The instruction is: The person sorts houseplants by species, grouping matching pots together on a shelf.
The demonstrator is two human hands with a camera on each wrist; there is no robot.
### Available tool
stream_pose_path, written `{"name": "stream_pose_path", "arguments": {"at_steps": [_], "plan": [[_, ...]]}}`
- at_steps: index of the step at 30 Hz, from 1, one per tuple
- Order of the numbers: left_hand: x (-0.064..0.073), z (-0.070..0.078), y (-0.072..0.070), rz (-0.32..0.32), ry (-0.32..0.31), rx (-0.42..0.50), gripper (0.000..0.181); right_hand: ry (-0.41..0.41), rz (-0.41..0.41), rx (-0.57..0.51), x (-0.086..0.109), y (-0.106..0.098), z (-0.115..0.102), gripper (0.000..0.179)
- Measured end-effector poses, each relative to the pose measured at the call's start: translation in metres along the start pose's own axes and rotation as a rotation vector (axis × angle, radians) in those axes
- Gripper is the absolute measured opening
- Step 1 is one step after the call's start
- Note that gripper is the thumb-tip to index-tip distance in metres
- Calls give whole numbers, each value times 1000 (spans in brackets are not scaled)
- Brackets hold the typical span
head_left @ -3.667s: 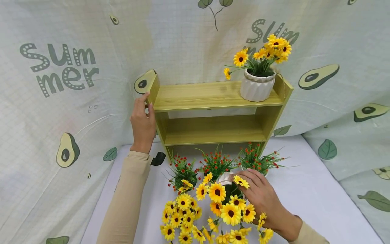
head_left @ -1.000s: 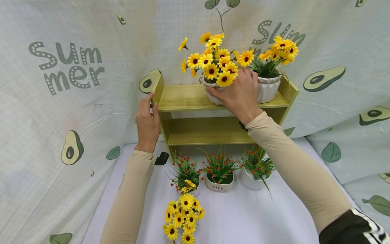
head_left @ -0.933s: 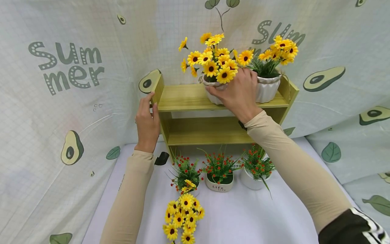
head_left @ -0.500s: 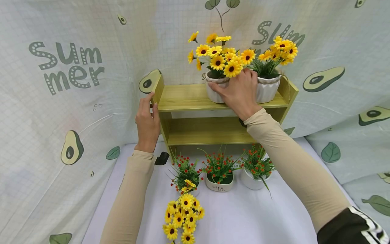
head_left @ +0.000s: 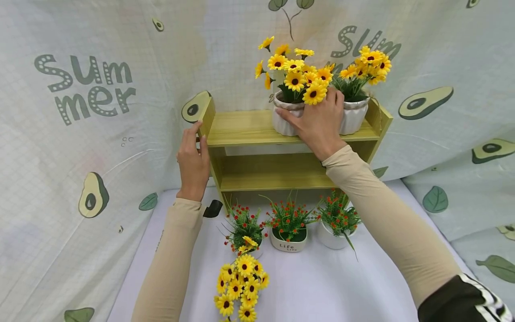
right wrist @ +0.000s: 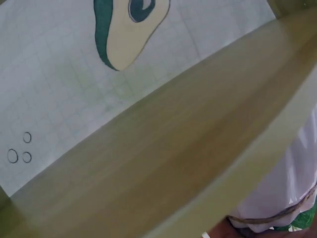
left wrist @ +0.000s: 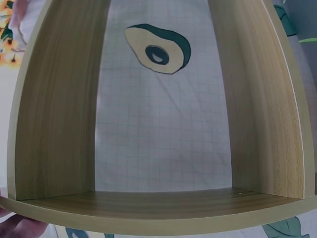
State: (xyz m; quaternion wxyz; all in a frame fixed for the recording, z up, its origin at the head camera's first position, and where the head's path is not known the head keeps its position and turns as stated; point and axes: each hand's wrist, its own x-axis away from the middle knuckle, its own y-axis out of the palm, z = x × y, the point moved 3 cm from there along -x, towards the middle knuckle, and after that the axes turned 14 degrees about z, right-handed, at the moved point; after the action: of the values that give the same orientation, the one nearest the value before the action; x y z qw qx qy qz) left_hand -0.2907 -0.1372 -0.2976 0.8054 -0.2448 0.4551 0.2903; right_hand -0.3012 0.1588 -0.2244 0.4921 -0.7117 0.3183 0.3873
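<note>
My right hand (head_left: 322, 123) holds a ribbed white flowerpot (head_left: 286, 120) of yellow sunflowers (head_left: 295, 81) by its rim, thumb at the front. The pot stands upright on the top board of a wooden shelf (head_left: 241, 127), left of a similar sunflower pot (head_left: 354, 118). My left hand (head_left: 193, 163) rests its extended fingers against the outer face of the shelf's left side panel. In the left wrist view, fingertips (left wrist: 25, 225) show outside that panel. The right wrist view shows a shelf board (right wrist: 163, 144) and a twine-tied white pot (right wrist: 285, 186) at lower right.
On the white tabletop (head_left: 314, 286), before the shelf, stand red-flowered plants in a left pot (head_left: 243, 226), a middle "Life" pot (head_left: 289, 243) and a right white pot (head_left: 334, 239). Another bunch of sunflowers (head_left: 241, 286) is nearer. A printed curtain (head_left: 161, 67) hangs behind.
My right hand has brought the second sunflower pot from the table up to the top board. In the last second the pot has slid right, towards the other one. The left hand stays put.
</note>
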Motion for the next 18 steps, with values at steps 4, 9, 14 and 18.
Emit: {"name": "stream_pose_path", "arguments": {"at_steps": [4,9,14,18], "plan": [[0,1,0,-4,0,2,36,8,-9,33,6,-2,1,92],[-1,0,1,-8,5,-1,36,-54,57,30,27,-14,1,92],[-1,-1,1,-4,3,-2,36,-142,147,-6,57,-29,2,88],[-1,-3,1,-6,1,-3,36,-170,148,-65,87,-39,3,86]]}}
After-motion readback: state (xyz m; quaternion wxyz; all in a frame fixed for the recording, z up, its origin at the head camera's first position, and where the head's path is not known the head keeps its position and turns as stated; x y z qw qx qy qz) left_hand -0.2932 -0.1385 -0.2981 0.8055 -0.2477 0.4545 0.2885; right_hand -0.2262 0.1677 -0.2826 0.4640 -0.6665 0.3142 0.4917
